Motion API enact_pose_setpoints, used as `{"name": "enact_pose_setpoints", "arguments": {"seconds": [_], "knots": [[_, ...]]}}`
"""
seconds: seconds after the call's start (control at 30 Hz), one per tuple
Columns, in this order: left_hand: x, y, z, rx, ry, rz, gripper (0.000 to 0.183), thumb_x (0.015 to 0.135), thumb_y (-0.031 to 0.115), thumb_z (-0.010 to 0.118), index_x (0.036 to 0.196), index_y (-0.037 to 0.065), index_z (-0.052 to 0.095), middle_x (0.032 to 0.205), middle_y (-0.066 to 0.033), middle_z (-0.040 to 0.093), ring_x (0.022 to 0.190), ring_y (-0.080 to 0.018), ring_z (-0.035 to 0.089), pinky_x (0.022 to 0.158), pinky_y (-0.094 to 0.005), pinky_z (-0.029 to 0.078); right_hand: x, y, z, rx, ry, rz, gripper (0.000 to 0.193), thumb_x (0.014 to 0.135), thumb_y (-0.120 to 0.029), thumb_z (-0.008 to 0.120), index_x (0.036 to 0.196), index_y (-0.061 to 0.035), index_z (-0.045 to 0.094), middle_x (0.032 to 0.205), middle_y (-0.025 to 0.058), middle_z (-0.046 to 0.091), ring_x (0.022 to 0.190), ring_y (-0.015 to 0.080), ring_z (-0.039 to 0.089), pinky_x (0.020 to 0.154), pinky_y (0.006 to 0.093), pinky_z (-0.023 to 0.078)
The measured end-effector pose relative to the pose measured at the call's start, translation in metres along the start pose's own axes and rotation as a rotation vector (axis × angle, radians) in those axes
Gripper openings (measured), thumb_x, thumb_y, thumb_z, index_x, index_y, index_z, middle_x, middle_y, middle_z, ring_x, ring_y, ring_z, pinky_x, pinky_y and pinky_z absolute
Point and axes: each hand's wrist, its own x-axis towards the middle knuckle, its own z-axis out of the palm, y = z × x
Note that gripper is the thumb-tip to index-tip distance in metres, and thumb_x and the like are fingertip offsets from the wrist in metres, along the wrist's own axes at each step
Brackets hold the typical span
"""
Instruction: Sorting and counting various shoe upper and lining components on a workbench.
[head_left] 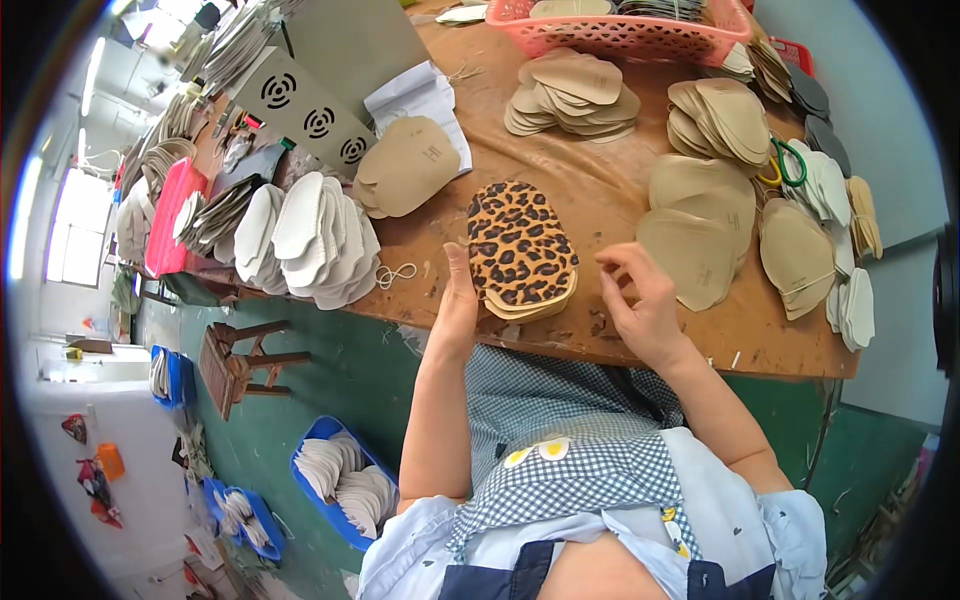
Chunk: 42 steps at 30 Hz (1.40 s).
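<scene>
A leopard-print piece [522, 240], rounded and cut flat like a shoe-upper part, lies on top of a small stack of tan pieces [530, 312] near the table's front edge. My left hand [458, 295] grips this stack at its left side. Its thumb runs along the edge, and its other fingers are mostly hidden. To the right of the stack, apart from it, hovers my right hand [640, 300]. Its fingers are loosely bent with gaps between them, and nothing shows in them. Just beyond that hand are fanned tan cut pieces [690, 255].
White cut pieces [325, 235] pile up at left beside a white box with round black marks [318, 122]. Pink baskets [620, 38] stand at the back and far left. Green-handled scissors [790, 165] rest among piles at right. A wooden stool [240, 360] and blue tubs [345, 500] are on the floor.
</scene>
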Motion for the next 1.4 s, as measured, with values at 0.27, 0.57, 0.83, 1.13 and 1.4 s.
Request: {"name": "enact_pose_setpoints", "arguments": {"seconds": [0.27,0.57,0.83,1.13,1.4], "knots": [[0.007,-0.013,-0.007,-0.093,-0.044,0.017,0.094,0.096,0.079,0.022,0.145,0.003,0.046,0.137,-0.0124,0.06,0.123,-0.0213,0.061,0.102,-0.0349,0.051,0.025,-0.034,0.027,-0.428,-0.144,-0.403,0.055,0.081,-0.031,0.079,0.121,0.0042,0.065,0.129,0.0197,0.064,0.123,0.0343,0.06,0.1,0.0417,0.051],[0.008,-0.015,-0.001,-0.064,-0.086,0.074,0.088,0.097,0.077,0.024,0.144,0.008,0.049,0.134,-0.0097,0.063,0.118,-0.0221,0.065,0.094,-0.0384,0.057,0.024,-0.04,0.03,-0.707,-0.174,-0.536,0.05,0.082,-0.025,0.074,0.12,0.0065,0.064,0.123,0.0273,0.064,0.116,0.0373,0.064,0.095,0.0447,0.053],[0.001,-0.033,-0.009,0.318,0.213,0.556,0.075,0.105,0.063,0.029,0.144,0.001,0.047,0.132,-0.0113,0.061,0.116,-0.021,0.063,0.097,-0.0349,0.052,0.034,-0.031,0.01,-0.337,0.039,-0.413,0.04,0.08,-0.004,0.067,0.119,0.0024,0.062,0.107,0.0187,0.07,0.095,0.0321,0.071,0.08,0.0371,0.058],[-0.071,0.005,0.045,0.18,-0.013,0.57,0.021,0.106,0.01,0.05,0.114,-0.004,0.064,0.095,-0.0108,0.069,0.074,-0.0105,0.062,0.068,-0.0248,0.052,-0.012,0.026,-0.049,0.908,0.176,0.55,0.03,0.106,-0.013,0.047,0.133,-0.0025,0.054,0.12,0.0058,0.066,0.102,0.0164,0.067,0.08,0.0351,0.06],[-0.041,-0.043,0.082,0.173,-0.488,0.072,0.033,0.105,0.013,0.054,0.131,-0.008,0.052,0.1,-0.0119,0.068,0.086,-0.0136,0.066,0.078,-0.0281,0.058,-0.039,0.02,-0.061,0.946,0.161,0.636,0.034,0.106,-0.013,0.047,0.138,-0.0011,0.051,0.125,0.0091,0.064,0.109,0.0206,0.066,0.088,0.0372,0.058]]}}
